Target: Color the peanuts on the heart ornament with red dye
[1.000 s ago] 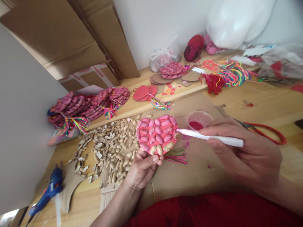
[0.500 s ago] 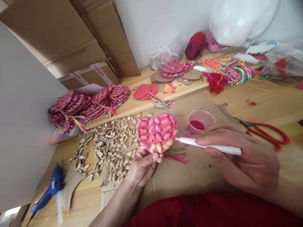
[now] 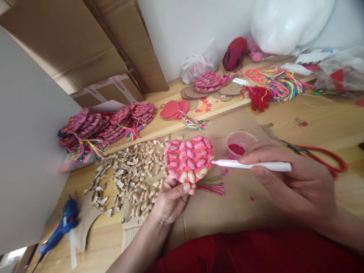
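Desk (image 3: 313, 125), mid-frame: L hand (image 3: 170, 201) fingers pinch peanut-shell heart (image 3: 187, 159); R hand (image 3: 292, 182) grips brush (image 3: 253, 165), tip at heart's right edge. Most shells pink, few bottom ones bare.

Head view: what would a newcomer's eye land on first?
The pink heart studded with painted peanut shells, held up at centre by the left hand, with the right hand aiming a white brush at its right edge. Next, the heap of loose peanut shells to the heart's left and the stack of similar hearts with bright tassels behind it. A small cup of red paint sits just beyond the brush.
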The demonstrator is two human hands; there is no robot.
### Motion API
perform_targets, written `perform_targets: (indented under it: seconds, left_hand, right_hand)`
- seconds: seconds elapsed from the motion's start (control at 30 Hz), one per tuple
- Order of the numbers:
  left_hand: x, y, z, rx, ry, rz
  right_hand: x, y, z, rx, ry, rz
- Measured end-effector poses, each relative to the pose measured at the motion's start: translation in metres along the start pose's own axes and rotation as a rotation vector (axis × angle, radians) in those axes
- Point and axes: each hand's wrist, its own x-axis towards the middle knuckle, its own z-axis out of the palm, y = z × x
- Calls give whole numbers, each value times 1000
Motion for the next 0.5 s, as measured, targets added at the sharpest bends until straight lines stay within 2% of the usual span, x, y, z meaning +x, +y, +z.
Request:
perform_targets:
  seconds: [0.2,0.37,0.5]
  left_hand:
    - [0,0,0,2,-8,2]
    - [0,0,-1,13,-34,9]
    - [0,0,-2,16,-30,9]
  right_hand:
    - [1,1,-1,-32,55,32]
    - [2,0,-1,2,-3,15]
    - [1,1,-1,-22,39,28]
